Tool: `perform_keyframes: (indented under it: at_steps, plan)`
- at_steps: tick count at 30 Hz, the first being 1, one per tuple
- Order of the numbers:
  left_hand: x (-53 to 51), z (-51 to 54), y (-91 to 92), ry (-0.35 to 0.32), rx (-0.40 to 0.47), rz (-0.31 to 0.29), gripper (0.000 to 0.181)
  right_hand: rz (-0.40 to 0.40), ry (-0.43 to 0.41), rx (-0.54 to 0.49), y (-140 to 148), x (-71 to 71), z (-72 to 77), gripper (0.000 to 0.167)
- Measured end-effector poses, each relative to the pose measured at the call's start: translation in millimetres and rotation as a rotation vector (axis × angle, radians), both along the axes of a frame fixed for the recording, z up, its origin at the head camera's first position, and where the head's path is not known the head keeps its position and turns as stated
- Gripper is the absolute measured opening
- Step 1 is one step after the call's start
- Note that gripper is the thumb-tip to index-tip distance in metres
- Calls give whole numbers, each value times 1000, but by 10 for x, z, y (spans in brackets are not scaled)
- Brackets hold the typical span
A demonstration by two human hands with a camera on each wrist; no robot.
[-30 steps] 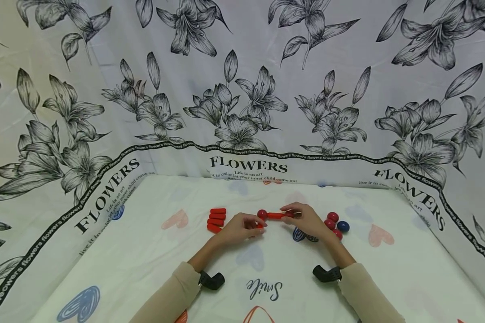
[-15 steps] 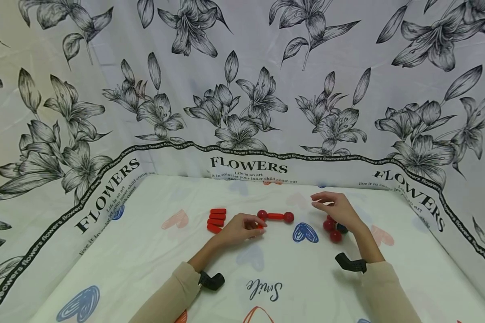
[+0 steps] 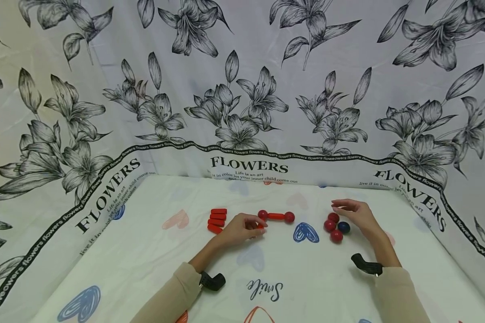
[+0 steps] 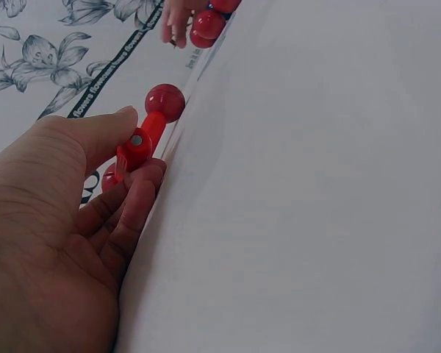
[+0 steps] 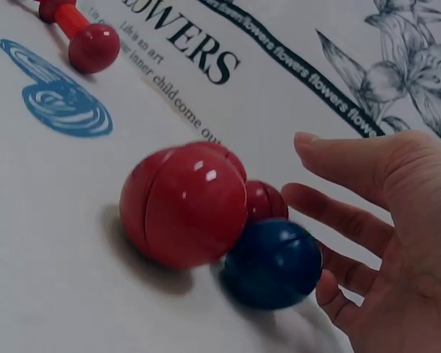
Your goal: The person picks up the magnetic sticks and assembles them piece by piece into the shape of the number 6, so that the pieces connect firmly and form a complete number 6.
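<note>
My left hand (image 3: 242, 228) pinches a short red magnetic rod (image 4: 137, 141) between thumb and fingers, its silver end showing in the left wrist view. Just beyond it lies a dumbbell-like piece: a red rod (image 3: 276, 216) joining two red balls, the right one (image 3: 289, 217) and the left one (image 3: 262, 215). To the right, my right hand (image 3: 357, 216) hovers with loosely bent fingers beside a cluster of several red balls (image 5: 184, 206) and one dark blue ball (image 5: 273, 263). Its fingertips are close to the back red ball (image 3: 333, 218); whether they touch cannot be told.
Several red rods (image 3: 217, 217) lie in a stacked row left of my left hand. A white cloth (image 3: 178, 264) printed with hearts covers the table. A flower-printed curtain (image 3: 242, 134) rises at the back and sides.
My right hand has let go of the dumbbell's right ball and moved right to the ball cluster. The front red ball there shifted slightly. The left hand has stayed in place.
</note>
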State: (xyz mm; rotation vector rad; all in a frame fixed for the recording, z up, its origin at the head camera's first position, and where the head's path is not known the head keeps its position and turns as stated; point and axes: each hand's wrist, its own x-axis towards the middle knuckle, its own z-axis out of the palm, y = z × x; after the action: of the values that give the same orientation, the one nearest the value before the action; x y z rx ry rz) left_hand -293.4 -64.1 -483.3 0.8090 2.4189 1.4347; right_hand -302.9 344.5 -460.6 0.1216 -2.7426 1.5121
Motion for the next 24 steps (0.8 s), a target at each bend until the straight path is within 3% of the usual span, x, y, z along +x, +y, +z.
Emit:
perform_keyframes:
  at_steps: [8, 15, 24]
  plan:
    - [-4, -6, -31, 11, 6, -7, 23, 70, -62, -68, 143, 51, -148, 54]
    - [-6, -36, -27, 19, -2, -8, 22, 110, -57, -35, 139, 53, -183, 51]
    - [-24, -24, -13, 17, 33, -10, 17, 97, -43, 5, 96, 23, -164, 50]
